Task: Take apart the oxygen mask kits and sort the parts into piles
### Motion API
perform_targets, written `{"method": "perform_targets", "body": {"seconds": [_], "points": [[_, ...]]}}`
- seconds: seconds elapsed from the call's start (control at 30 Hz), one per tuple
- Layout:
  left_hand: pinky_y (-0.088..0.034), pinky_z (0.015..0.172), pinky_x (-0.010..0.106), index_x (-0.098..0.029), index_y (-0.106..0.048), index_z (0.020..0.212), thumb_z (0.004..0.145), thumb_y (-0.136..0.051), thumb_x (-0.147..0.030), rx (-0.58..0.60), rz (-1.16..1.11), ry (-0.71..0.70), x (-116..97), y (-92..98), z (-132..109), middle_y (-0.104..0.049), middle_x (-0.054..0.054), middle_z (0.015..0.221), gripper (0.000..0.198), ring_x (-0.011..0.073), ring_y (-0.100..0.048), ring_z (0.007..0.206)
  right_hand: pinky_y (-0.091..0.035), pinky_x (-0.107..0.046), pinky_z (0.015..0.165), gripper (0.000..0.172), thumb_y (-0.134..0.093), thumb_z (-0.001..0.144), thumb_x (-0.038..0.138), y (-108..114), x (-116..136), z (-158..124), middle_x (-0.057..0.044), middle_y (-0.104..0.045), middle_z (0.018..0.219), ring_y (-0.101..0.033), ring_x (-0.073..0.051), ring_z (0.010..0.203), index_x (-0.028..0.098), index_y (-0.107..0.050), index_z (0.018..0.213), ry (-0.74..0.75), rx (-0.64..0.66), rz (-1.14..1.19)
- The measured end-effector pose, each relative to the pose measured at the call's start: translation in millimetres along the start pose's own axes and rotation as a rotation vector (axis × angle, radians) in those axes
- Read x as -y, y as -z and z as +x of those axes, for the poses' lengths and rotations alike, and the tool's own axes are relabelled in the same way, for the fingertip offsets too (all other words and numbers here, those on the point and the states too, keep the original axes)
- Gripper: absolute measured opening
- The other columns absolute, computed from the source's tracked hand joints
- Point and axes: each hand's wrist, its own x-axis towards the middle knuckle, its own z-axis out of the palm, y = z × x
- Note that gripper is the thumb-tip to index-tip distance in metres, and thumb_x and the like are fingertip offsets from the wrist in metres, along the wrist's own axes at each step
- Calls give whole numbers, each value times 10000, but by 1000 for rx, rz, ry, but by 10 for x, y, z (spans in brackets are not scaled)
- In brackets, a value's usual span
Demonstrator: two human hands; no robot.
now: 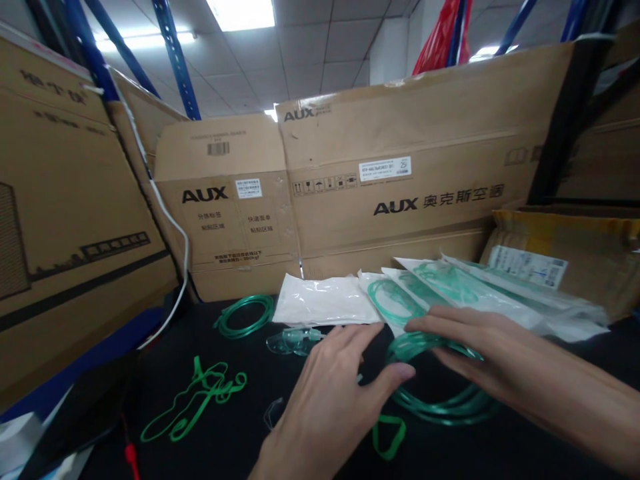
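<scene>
A coil of green tubing point(440, 400) lies on the black table in front of me. My right hand point(480, 347) lies flat over its top with the fingers stretched out to the left. My left hand point(335, 387) rests beside the coil's left side, fingers spread, thumb touching the tubing. A clear mask piece point(293, 340) lies just beyond my left fingertips. A green strap loop point(389, 437) lies under my left wrist.
Several sealed white pouches point(440, 287) with green tubing fan out behind the hands. Another green tube coil point(245, 315) and a green elastic strap point(200, 397) lie to the left. Large cardboard boxes point(400, 167) wall the back and left side.
</scene>
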Motion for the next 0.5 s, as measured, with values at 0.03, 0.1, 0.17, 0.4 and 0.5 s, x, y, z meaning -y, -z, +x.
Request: {"method": "perform_targets", "body": {"seconds": [0.03, 0.1, 0.17, 0.4, 0.5], "points": [[-496, 985, 375, -299, -637, 1291, 894, -658, -472, 12, -18, -24, -54, 11, 25, -727, 13, 1189, 434, 241, -668, 1045, -586, -324, 687, 305, -559, 893, 201, -36, 17, 19, -61, -764, 1001, -731, -242, 826, 292, -723, 1133, 26, -2, 5], [-516, 912, 326, -310, -660, 1247, 911, -656, -403, 36, -33, -52, -111, 34, 56, -753, -7, 1097, 349, 208, -692, 923, -579, -299, 679, 307, -567, 924, 225, -124, 35, 64, -57, -753, 1006, -724, -226, 837, 295, -701, 1191, 66, -3, 5], [-515, 846, 279, -304, -683, 1209, 924, -644, -339, 32, -43, -58, -107, 67, 61, -767, -16, 1031, 289, 177, -691, 821, -572, -289, 673, 312, -566, 938, 234, -210, 47, 121, -56, -746, 985, -718, -217, 833, 299, -690, 1217, 85, -30, 4], [-464, 660, 232, -243, -740, 1166, 936, -601, -386, -144, 7, 88, 176, 416, 31, -752, -12, 787, 305, 145, -625, 627, -553, -402, 929, 489, -577, 943, 400, -208, 133, 201, -58, -634, 1356, -663, -299, 1141, 325, -537, 1424, 23, -349, 40], [-483, 702, 257, -214, -729, 1175, 923, -570, -509, -320, 33, 212, 536, 684, 64, -771, 18, 814, 420, 181, -667, 695, -543, -462, 954, 444, -573, 936, 434, -227, 75, 44, -38, -678, 1283, -685, -319, 1084, 351, -578, 1373, -102, -463, 33]]}}
